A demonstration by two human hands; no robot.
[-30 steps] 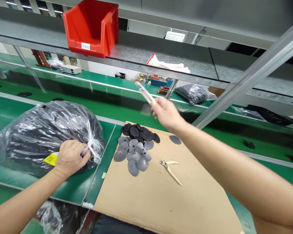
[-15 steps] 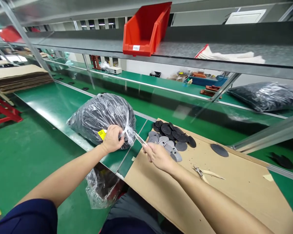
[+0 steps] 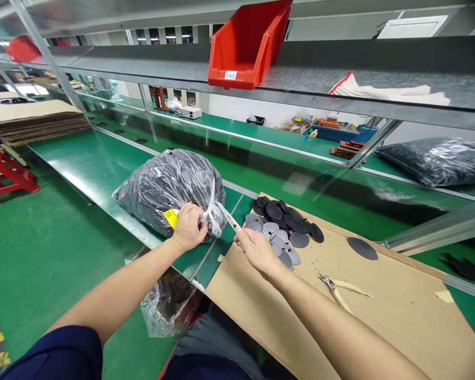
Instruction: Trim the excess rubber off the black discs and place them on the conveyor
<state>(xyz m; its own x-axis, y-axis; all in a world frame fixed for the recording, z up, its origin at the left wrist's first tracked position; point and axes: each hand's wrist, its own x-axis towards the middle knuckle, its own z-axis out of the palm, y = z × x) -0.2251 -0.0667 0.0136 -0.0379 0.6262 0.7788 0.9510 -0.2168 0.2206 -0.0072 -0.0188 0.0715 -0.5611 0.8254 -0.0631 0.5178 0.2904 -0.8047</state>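
A clear plastic bag (image 3: 166,184) full of black pieces lies on the green bench, its gathered neck (image 3: 211,208) bound with a white tie. My left hand (image 3: 188,228) is closed on the bag just left of the neck, beside a yellow label (image 3: 171,217). My right hand (image 3: 257,250) is closed on a slim, whitish, blade-like piece (image 3: 230,217), whose far end meets the tie. I cannot make out exactly what it is. Behind the right hand lie grey discs (image 3: 279,240) and black discs (image 3: 296,224) in a heap.
A brown board (image 3: 257,311) covers the bench at the right, bearing nippers (image 3: 336,287) and a single dark disc (image 3: 363,248). Overhead, a shelf holds a red bin (image 3: 231,79) and white gloves (image 3: 391,95). Another filled bag (image 3: 439,161) lies at the back right.
The camera view has shifted slightly, so the scene sits a little further right. Both hands stay by the bag's neck, and the right hand's slim piece now shows its flat face.
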